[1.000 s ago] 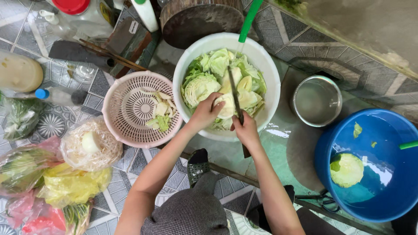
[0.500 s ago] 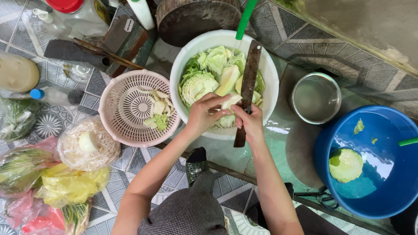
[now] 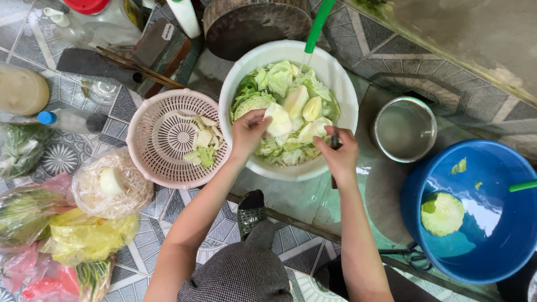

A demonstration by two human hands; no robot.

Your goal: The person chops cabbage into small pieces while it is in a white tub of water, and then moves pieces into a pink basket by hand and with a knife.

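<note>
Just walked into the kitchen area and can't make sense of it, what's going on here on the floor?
A person crouches over a white basin of cut cabbage. Their left hand holds a pale cabbage piece above it, and the right hand grips a knife handle, blade mostly hidden. A pink colander beside the basin holds a few trimmings, and a blue tub of water has a cabbage half floating.

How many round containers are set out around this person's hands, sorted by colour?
White bowl: 1
Pink colander: 1
Steel pot: 1
Blue basin: 1
Total: 4
</note>
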